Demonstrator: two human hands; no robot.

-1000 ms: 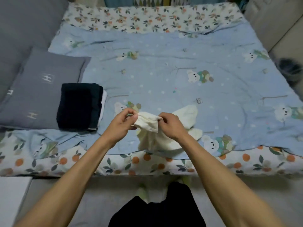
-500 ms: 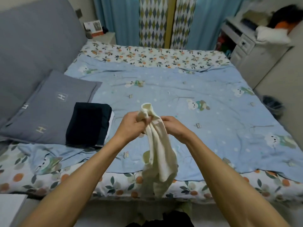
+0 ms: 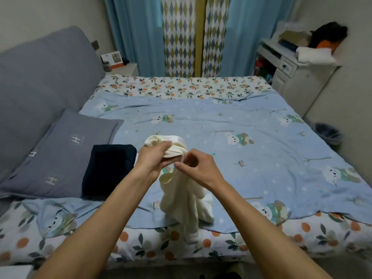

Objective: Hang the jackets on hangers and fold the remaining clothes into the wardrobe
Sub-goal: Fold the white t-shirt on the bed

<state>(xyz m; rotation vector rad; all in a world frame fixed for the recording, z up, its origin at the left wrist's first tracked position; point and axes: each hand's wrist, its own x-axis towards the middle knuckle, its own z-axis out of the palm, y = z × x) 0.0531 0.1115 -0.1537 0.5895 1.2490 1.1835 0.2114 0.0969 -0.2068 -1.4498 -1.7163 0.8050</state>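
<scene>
My left hand: fingers curled round the bunched top of the cream garment, thumb on top of the fold, gripping it. My right hand: fingers curled just beside the left, thumb and forefinger pinching a thin edge of the same garment below the bunch. The two hands are close together, nearly touching.

Cream garment: held up off the bed, above the near edge. The rest of it hangs down from my hands in loose folds; the lowest part drapes against the near edge of the bed, over the orange-and-leaf sheet. Cannot tell what kind of garment it is.

Left of my left hand: a folded dark garment, flat on the bed near the left edge, its left side overlapping a grey pillow. A white layer shows at the fold's right side.

Bed surface: blue bear-print quilt, spread over most of the bed, the floral sheet showing at the far and near edges. Grey padded headboard along the left edge.

Beyond the far edge: blue curtains with a diamond-patterned panel between them. Far right corner: white cabinet with piled items on top. Dark bin on the floor at the right edge.
</scene>
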